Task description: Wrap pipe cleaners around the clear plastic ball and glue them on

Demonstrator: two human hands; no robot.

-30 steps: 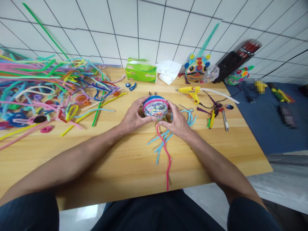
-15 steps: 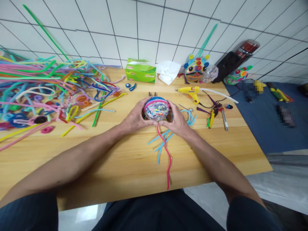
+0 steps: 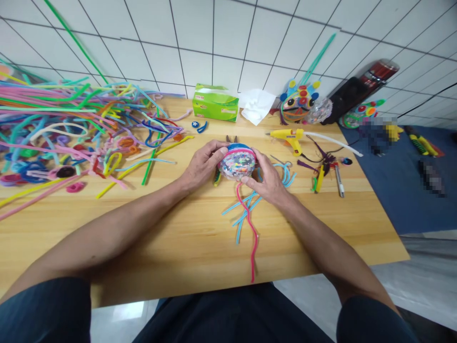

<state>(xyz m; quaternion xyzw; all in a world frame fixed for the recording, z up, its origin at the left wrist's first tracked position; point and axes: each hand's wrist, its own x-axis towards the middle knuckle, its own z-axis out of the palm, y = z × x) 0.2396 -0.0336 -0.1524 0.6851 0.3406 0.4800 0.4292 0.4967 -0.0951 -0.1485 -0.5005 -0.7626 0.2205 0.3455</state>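
Between my two hands is a clear ball [image 3: 237, 165] filled with colourful bits, with a blue top and a pink pipe cleaner band around it. My left hand [image 3: 205, 164] grips its left side, thumb up near the band. My right hand [image 3: 268, 177] holds the right side, thumb low at the front. A long pink pipe cleaner [image 3: 254, 233] runs from beneath the ball toward the table's front edge. Light blue pipe cleaners [image 3: 243, 215] lie crossed under and beside it. Behind the ball, pliers [image 3: 231, 139] show only in part.
A heap of pipe cleaners [image 3: 71, 138] covers the left side. At the back stand a green tissue pack [image 3: 215, 105], crumpled tissue [image 3: 257, 107] and a decorated ball with a face [image 3: 297, 102]. A yellow glue gun [image 3: 291, 139] and a pen-like tool [image 3: 339, 180] lie to the right.
My left thumb has moved from the ball's lower front up to the band on its left side. The right hand keeps its hold. The whole view has shifted slightly.
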